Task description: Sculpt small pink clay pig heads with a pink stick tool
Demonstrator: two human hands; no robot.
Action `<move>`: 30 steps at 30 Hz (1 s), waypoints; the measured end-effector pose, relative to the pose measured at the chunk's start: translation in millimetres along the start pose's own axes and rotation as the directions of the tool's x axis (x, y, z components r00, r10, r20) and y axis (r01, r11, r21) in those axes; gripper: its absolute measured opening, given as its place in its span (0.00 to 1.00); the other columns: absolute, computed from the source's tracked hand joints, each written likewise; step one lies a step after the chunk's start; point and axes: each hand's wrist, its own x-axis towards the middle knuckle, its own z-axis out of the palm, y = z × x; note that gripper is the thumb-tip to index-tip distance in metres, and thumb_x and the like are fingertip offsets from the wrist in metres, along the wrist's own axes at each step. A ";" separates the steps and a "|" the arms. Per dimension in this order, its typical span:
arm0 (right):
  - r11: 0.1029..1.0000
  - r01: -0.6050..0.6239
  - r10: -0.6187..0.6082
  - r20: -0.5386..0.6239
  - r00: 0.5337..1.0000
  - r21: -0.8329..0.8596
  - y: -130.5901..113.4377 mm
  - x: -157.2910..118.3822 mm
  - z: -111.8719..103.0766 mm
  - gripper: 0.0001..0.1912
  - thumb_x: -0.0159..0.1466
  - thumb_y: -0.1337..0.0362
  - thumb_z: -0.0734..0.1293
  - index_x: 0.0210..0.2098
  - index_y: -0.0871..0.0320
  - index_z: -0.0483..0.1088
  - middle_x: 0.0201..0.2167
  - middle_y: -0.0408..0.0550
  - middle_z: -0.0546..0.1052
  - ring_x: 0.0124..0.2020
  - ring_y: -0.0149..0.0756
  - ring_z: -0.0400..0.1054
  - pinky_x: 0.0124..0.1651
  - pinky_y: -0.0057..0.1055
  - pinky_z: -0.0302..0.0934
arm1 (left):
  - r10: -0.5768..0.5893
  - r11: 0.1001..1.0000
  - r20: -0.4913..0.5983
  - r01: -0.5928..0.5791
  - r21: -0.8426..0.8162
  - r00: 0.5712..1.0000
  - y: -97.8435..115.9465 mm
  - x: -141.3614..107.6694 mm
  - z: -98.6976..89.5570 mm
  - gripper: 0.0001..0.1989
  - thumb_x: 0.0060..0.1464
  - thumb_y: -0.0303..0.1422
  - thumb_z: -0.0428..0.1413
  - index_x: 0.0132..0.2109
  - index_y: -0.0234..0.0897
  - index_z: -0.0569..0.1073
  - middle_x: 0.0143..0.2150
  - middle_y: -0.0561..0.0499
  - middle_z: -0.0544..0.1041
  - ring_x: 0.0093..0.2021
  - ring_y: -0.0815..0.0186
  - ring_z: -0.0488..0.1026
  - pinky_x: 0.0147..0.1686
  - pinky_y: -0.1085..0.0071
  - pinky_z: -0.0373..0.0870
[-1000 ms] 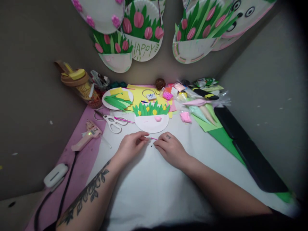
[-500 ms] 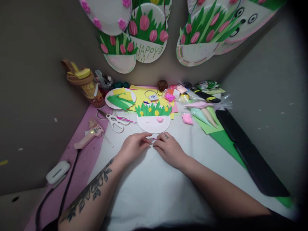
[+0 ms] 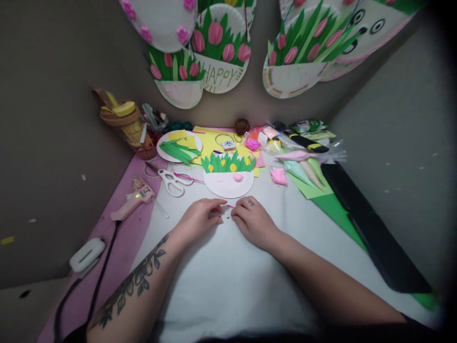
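A white paper-plate basket [image 3: 228, 186] with green paper grass, small yellow flowers and a pink lump lies at the middle of the table. Just below it, my right hand [image 3: 253, 221] has its fingers pinched on a thin pink stick [image 3: 230, 206] that pokes out to the left. Facing it, my left hand [image 3: 203, 216] is near the stick's free end, with thumb and forefinger apart. A tiny dark bit [image 3: 228, 217] rests on the white cloth between the hands.
White scissors [image 3: 173, 183] and a pink glue gun [image 3: 134, 202] lie on the left. Behind are a plate with green strips [image 3: 171, 151], a tumbler [image 3: 130, 131] and bagged clay [image 3: 278, 176]. A black folded object [image 3: 374, 228] lies right. Decorated plates [image 3: 293, 78] hang above.
My right hand has shifted slightly right, widening the gap between the hands. The tiny dark bit now shows on the cloth between them.
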 end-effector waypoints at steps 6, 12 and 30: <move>0.997 0.037 -0.027 -0.142 0.989 0.071 -2.1 -1.3 -2.9 0.06 0.63 0.72 0.62 0.34 0.57 0.70 0.32 0.49 0.70 0.37 0.39 0.62 0.40 0.37 0.62 | -0.007 0.990 -0.084 -0.005 -0.140 0.996 6.2 0.2 -3.6 0.17 0.51 0.29 0.57 0.50 0.39 0.74 0.35 0.52 0.80 0.33 0.68 0.74 0.36 0.73 0.68; 0.986 0.103 -0.045 -0.386 0.921 0.130 -13.5 -2.3 -11.6 0.12 0.63 0.72 0.64 0.45 0.54 0.70 0.33 0.47 0.68 0.36 0.36 0.64 0.40 0.36 0.63 | -0.117 0.802 0.005 0.097 -0.589 0.993 14.0 0.3 1.3 0.25 0.50 0.35 0.61 0.55 0.33 0.69 0.33 0.49 0.81 0.35 0.67 0.75 0.38 0.73 0.68; 0.957 -0.011 0.133 -0.403 0.905 0.290 -13.9 -4.5 -15.2 0.05 0.64 0.65 0.64 0.36 0.54 0.72 0.31 0.47 0.69 0.36 0.37 0.67 0.40 0.38 0.65 | -0.184 0.507 0.154 0.228 -0.831 0.971 28.5 -9.3 15.1 0.19 0.46 0.37 0.66 0.44 0.34 0.75 0.32 0.49 0.79 0.31 0.69 0.73 0.31 0.74 0.67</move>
